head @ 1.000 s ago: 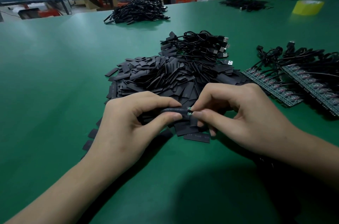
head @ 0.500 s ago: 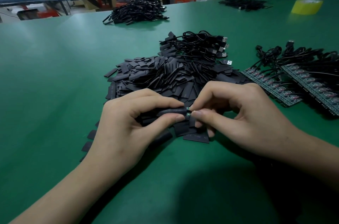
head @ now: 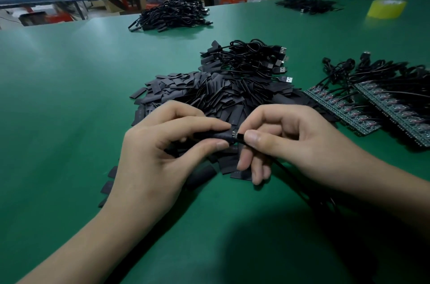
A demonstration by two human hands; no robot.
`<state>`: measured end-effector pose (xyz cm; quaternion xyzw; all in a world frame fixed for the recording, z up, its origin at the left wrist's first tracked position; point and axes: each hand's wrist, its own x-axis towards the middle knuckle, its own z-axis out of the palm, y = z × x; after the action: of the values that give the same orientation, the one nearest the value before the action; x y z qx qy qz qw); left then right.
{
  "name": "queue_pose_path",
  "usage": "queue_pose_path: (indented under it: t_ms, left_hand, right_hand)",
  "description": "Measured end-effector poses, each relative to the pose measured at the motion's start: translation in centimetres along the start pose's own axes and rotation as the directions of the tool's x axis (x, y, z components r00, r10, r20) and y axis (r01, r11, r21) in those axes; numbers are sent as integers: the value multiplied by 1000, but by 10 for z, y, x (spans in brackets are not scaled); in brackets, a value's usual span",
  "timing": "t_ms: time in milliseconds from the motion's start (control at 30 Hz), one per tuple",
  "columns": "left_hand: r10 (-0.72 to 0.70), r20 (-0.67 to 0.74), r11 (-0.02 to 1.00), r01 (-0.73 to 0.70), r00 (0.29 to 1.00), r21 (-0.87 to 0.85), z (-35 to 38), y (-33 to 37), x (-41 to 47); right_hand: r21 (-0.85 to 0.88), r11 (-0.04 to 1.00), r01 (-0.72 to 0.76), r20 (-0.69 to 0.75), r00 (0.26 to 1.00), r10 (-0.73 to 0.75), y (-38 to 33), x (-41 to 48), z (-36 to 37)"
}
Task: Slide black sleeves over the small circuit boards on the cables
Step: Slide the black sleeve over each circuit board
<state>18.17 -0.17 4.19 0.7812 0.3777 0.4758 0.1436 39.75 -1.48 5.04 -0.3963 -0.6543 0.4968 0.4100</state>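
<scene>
Black sleeve point(head: 214, 136) — pinched between left hand point(head: 158, 155) thumb and forefinger; board point(head: 233, 134) tip shows just past them, cable point(head: 286, 172) pinched by right hand point(head: 290, 144). Risk — a skewed push snags board, buckling sleeve.

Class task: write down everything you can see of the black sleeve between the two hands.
The sleeve is a short, matte black tube, seemingly soft plastic, lying roughly level. The left hand pinches it between thumb and forefinger. At its right end a tip of the circuit board pokes out, with metal glints. The right hand pinches the cable just beyond. It is held above the pile of loose sleeves.
</scene>
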Motion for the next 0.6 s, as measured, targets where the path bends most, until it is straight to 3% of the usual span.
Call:
queue_pose_path:
  t_ms: [167,400,600]
  left_hand:
    - [-26,-72,998,29,997,55,6,-1,-2]
    - [-169,-23,963,160,985,-215,10,-5,-4]
    - [-172,6,930,164,985,-329,10,0,-3]
  right_hand:
    - [-55,998,42,-80,996,-46,3,-1,6]
    - [-351,921,172,-143,962,-234,4,-7,13]
    - [-382,901,208,-137,951,-278,3,-8,11]
